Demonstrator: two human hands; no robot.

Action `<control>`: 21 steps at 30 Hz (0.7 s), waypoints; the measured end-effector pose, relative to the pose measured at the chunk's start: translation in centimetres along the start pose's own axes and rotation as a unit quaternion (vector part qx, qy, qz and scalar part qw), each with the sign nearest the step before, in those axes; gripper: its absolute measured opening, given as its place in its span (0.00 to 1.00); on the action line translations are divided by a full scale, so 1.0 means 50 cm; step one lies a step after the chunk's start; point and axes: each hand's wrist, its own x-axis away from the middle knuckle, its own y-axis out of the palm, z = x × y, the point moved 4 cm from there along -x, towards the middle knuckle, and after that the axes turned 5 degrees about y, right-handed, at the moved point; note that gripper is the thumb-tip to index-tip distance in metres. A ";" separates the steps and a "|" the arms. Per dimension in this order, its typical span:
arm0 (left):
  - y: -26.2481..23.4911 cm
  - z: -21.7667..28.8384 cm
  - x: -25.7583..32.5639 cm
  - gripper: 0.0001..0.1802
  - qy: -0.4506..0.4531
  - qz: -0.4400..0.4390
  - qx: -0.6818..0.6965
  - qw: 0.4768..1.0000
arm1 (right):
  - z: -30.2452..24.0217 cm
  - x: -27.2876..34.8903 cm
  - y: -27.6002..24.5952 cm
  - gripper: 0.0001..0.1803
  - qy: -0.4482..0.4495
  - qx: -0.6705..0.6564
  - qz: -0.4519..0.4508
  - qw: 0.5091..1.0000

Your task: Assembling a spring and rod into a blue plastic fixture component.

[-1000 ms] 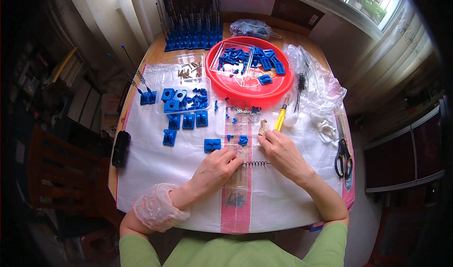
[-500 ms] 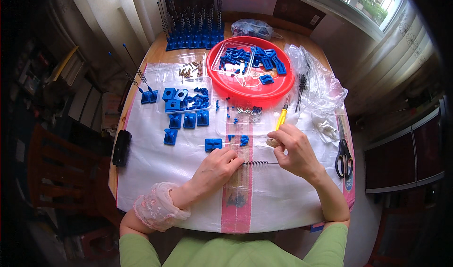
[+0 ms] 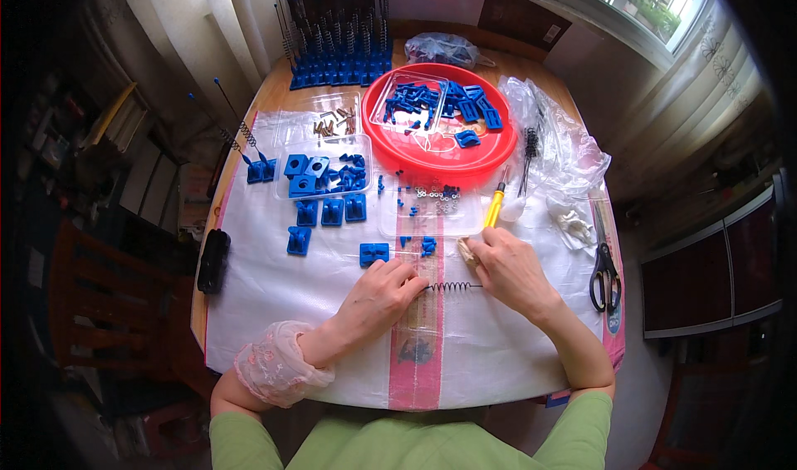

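Between my hands a black coiled spring wire [image 3: 450, 286] lies level just above the cloth-covered table. Its left end is pinched in the fingers of my left hand [image 3: 380, 294]. My right hand [image 3: 512, 269] is closed around a crumpled beige cloth [image 3: 466, 252], and the wire's straight right end runs in under these fingers. Just beyond my left hand sits a blue plastic base [image 3: 374, 254]. Several small blue pieces [image 3: 427, 246] lie to the right of that base. A yellow-handled screwdriver [image 3: 495, 207] rests beyond my right hand.
A red round tray [image 3: 394, 156] with blue parts stands farther back. Left of it are clear boxes [image 3: 363, 143] and blue bases [image 3: 332, 212]. Finished-looking spring stands [image 3: 340, 70] crowd the back left. Black scissors [image 3: 605, 281] lie right, a black case [image 3: 214, 261] left.
My right hand has moved slightly left and closer along the wire, and the beige cloth shows more. My left hand stays in place.
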 end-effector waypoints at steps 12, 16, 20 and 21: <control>0.000 -0.002 0.004 0.12 -0.006 -0.003 0.006 1.000 | 0.030 0.070 -0.094 0.03 0.179 0.184 -0.042 0.966; 0.003 -0.002 0.001 0.13 -0.001 -0.005 0.006 1.000 | 0.017 0.054 -0.104 0.03 0.108 0.118 -0.007 0.987; 0.002 -0.002 0.003 0.13 0.000 -0.003 0.003 1.000 | -0.006 0.037 -0.086 0.03 0.058 0.039 -0.012 0.997; 0.002 -0.003 0.003 0.14 0.001 -0.003 0.002 1.000 | -0.010 0.029 -0.074 0.04 0.030 0.010 -0.007 0.999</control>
